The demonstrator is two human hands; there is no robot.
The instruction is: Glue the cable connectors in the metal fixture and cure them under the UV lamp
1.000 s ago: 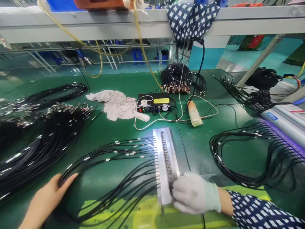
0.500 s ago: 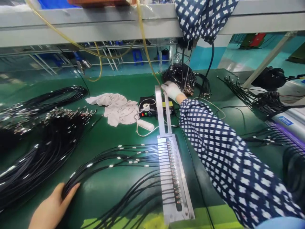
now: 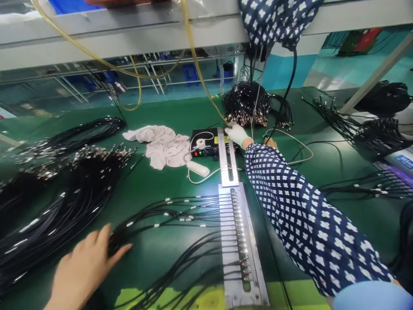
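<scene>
My left hand [image 3: 85, 262] is closed round a bundle of black cables [image 3: 138, 217] at lower left, thumb a little apart from the fingers. The cables, with small white sleeves on them, run right into a slotted metal fixture [image 3: 230, 258]. Their metal ends sit side by side along its long slot. In a white glove, my right hand [image 3: 237, 134] grips the far end of a slotted metal bar [image 3: 223, 157], which reaches back from the fixture's top. Its fingertips are small in view. Behind the bar stands a black control box [image 3: 204, 146] with red and green lights.
A crumpled white cloth [image 3: 167, 148] and a white handheld piece on a cord [image 3: 198, 168] lie left of the box. Cable piles lie at left [image 3: 64, 206] and at the back [image 3: 247, 103]. A yellow hose [image 3: 193, 47] hangs from the shelf [image 3: 129, 41] overhead.
My right hand has brought the bar's far end lower, closer to the box. My left hand has moved right and up along the cables. The camera view has shifted slightly.
</scene>
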